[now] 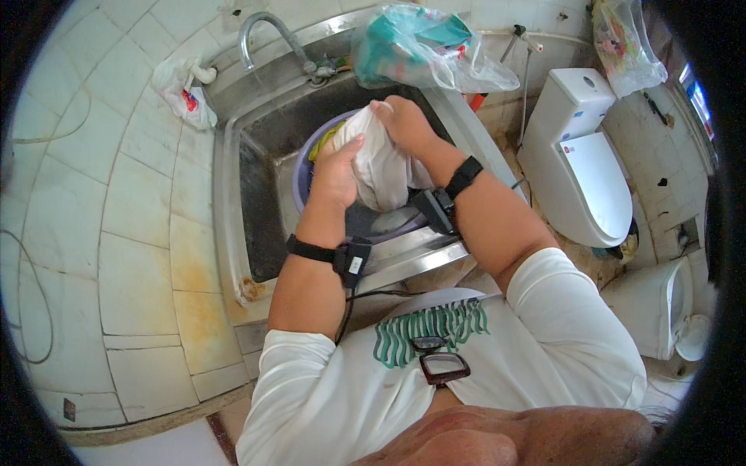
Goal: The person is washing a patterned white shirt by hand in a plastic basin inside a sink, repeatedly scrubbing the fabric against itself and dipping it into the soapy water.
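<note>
Over a purple basin (300, 185) in the steel sink, a white cloth (379, 175) hangs bunched between my two hands. My left hand (336, 172) grips its left side, the thumb pointing up along the fabric. Higher and to the right, my right hand (404, 124) pinches the cloth's upper edge. The cloth's lower part droops into the basin, where greyish water or wet fabric shows beneath. Something yellow-green (318, 144), perhaps cloth, lies at the basin's left inner side, partly hidden by my left hand.
A curved faucet (268, 31) rises behind the sink (231, 155). On the back right ledge sits a clear bag with green contents (420, 46); a white plastic bag (186, 93) hangs at the left wall. A white toilet (594, 171) and a bin (653, 303) stand to the right.
</note>
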Action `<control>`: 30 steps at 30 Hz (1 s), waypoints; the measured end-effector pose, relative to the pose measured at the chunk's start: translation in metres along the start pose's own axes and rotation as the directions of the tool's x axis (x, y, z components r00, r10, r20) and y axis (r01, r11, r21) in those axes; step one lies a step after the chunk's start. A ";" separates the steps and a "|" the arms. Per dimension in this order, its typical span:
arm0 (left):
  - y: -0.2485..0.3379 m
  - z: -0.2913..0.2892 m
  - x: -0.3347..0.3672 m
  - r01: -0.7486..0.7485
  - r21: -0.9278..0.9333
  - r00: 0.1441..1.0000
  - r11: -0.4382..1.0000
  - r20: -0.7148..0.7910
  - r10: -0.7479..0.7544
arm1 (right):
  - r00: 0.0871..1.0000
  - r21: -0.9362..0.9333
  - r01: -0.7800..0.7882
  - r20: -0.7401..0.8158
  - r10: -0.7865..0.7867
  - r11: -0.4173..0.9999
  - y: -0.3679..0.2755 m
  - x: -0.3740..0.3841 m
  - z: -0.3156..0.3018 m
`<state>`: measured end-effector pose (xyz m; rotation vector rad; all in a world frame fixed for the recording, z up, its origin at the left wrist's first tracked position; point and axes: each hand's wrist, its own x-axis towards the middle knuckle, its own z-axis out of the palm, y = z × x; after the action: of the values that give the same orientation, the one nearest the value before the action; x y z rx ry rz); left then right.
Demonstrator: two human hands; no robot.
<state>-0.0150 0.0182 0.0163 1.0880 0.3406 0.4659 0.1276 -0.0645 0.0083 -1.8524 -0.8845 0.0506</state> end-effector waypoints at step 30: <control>0.032 -0.048 0.010 -0.241 0.307 0.835 0.921 -0.418 0.358 | 0.803 0.049 -0.045 0.596 0.007 0.998 0.018 0.004 -0.017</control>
<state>-0.0357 0.0722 0.0239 1.2695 0.6701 1.0019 0.1475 -0.0786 0.0031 -1.8099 -1.2673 0.7097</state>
